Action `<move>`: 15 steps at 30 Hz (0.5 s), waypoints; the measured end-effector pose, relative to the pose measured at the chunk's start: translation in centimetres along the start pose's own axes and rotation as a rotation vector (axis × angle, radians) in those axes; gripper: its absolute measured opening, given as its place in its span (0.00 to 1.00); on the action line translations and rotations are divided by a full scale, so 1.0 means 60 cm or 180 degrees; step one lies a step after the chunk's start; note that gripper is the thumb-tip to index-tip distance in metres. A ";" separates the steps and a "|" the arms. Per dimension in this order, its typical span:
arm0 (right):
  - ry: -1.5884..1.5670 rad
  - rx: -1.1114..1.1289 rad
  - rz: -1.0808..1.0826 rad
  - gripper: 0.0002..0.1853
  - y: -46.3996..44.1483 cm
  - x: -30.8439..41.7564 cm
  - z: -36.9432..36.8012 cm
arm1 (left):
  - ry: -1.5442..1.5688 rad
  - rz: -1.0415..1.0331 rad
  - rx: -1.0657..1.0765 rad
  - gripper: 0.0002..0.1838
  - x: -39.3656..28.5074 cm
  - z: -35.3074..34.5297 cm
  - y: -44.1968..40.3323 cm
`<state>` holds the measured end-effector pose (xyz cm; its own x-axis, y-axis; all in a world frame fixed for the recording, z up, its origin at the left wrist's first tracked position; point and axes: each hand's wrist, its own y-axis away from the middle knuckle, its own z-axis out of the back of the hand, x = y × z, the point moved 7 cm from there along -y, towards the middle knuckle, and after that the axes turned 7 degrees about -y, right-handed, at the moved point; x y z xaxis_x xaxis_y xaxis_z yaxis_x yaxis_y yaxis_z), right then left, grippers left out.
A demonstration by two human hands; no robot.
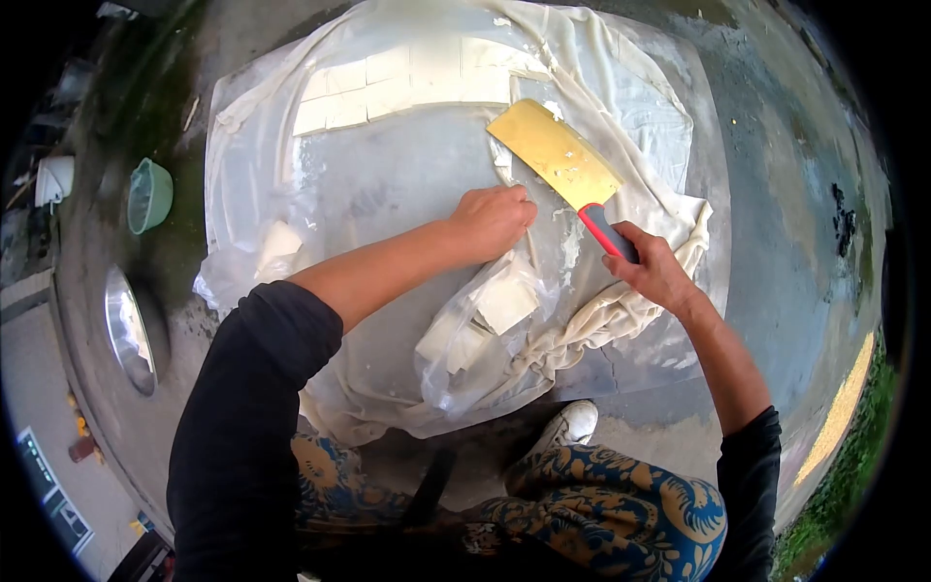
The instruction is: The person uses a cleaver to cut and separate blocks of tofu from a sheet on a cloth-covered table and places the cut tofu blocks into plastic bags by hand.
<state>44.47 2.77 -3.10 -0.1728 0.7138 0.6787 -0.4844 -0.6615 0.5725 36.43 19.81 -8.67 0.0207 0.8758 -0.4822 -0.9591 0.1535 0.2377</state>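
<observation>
My right hand (652,262) is wrapped round the red and grey handle of a broad cleaver (558,150), whose yellowish blade points up and left over the cloth. My left hand (493,223) is closed above the board, left of the blade; what its fingers hold, if anything, is hidden. Below it lies a clear plastic bag (441,354) with white tofu-like blocks (506,301) in it. Rows of similar white blocks (388,82) stand at the far side. A cream cloth (621,306) lies bunched along the right.
Another plastic bag (228,276) with a white piece lies at the board's left. On the ground at left are a green bucket (150,197), a metal basin (129,330) and a white bucket (54,180). A white shoe (572,423) shows below the board.
</observation>
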 end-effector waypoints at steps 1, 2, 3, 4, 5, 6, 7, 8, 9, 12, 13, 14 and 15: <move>-0.0016 0.0045 0.0021 0.22 0.000 -0.002 -0.002 | -0.0106 -0.0111 -0.0231 0.05 -0.004 0.002 0.001; -0.0036 0.0060 0.0010 0.22 0.002 -0.002 -0.004 | -0.0216 -0.0213 -0.0449 0.03 -0.007 0.005 0.007; -0.0058 0.0087 -0.0142 0.22 0.004 0.004 -0.003 | -0.0227 -0.0204 -0.0433 0.03 -0.005 0.003 0.012; -0.0072 0.0103 -0.0291 0.22 0.005 0.005 -0.002 | -0.0082 -0.0271 -0.0505 0.03 -0.007 0.006 0.015; -0.0082 0.0098 -0.0295 0.22 0.004 0.002 -0.004 | 0.0075 -0.0346 -0.0573 0.02 -0.010 0.009 0.017; -0.0081 0.0092 -0.0187 0.23 0.003 0.000 -0.009 | 0.0081 -0.0352 -0.0562 0.02 -0.011 0.011 0.019; -0.0073 0.0081 -0.0066 0.23 0.001 0.001 -0.011 | 0.0234 -0.0319 -0.0410 0.02 -0.010 0.009 0.018; -0.0074 0.0075 -0.0061 0.23 0.001 0.001 -0.013 | 0.0383 -0.0287 -0.0260 0.02 -0.008 0.008 0.017; 0.0018 0.0012 -0.0006 0.23 0.004 0.003 -0.016 | 0.0383 -0.0281 -0.0257 0.02 -0.008 0.008 0.019; 0.0110 0.0036 -0.0014 0.24 0.000 0.008 -0.023 | 0.0592 -0.0322 -0.0135 0.02 -0.010 -0.001 0.018; 0.0099 0.0117 -0.0075 0.25 -0.002 0.006 -0.028 | 0.0659 -0.0332 -0.0169 0.02 -0.010 -0.001 0.018; 0.0098 0.0129 -0.0075 0.25 -0.004 0.003 -0.032 | 0.0719 -0.0337 -0.0201 0.02 -0.008 0.000 0.019; 0.0052 0.0109 -0.0063 0.24 -0.006 0.000 -0.034 | 0.0726 -0.0329 -0.0204 0.02 -0.006 -0.002 0.021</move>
<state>42.89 3.48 -4.25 -0.1775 0.7304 0.6596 -0.4582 -0.6545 0.6014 35.17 19.64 -8.33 0.0624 0.7299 -0.6807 -0.9713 0.2014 0.1269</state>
